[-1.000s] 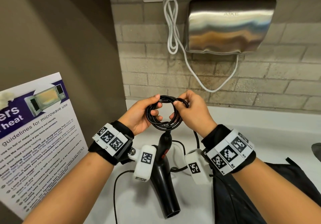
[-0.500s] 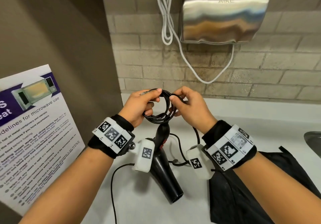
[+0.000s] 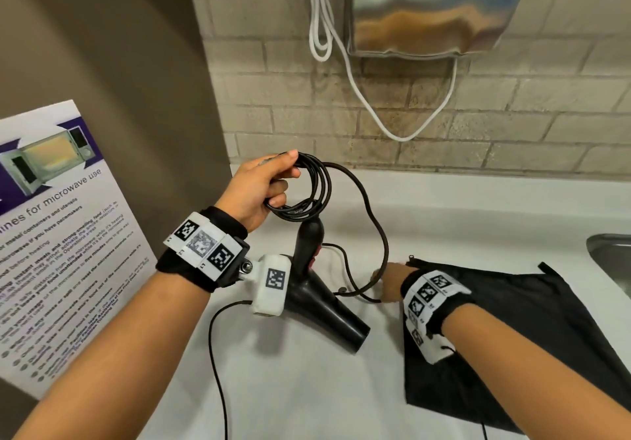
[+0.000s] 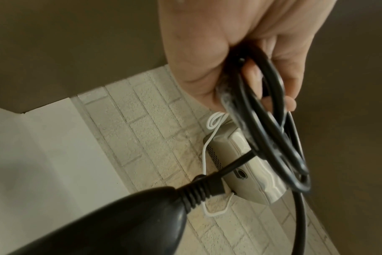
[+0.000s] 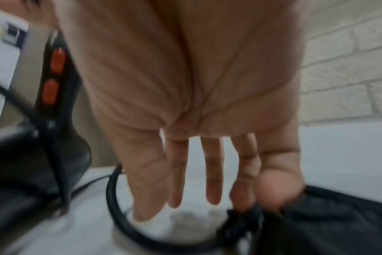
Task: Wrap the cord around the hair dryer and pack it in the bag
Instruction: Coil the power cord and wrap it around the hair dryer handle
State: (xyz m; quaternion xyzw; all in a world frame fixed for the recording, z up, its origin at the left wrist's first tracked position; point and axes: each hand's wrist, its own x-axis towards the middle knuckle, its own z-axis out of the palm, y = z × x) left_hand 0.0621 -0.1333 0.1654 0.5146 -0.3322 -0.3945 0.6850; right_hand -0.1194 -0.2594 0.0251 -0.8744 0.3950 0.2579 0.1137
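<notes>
Coiled cord (image 3: 309, 186) in left hand (image 3: 254, 193); right hand (image 3: 389, 280) at bag (image 3: 532, 330)

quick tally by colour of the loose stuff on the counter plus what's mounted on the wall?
Black: 3 – hair dryer, its cord coiled in the left hand, bag beside the right hand
White: 1 – wall cord
Silver: 1 – hand dryer
Multicoloured: 1 – microwave poster
Total: 6
</notes>
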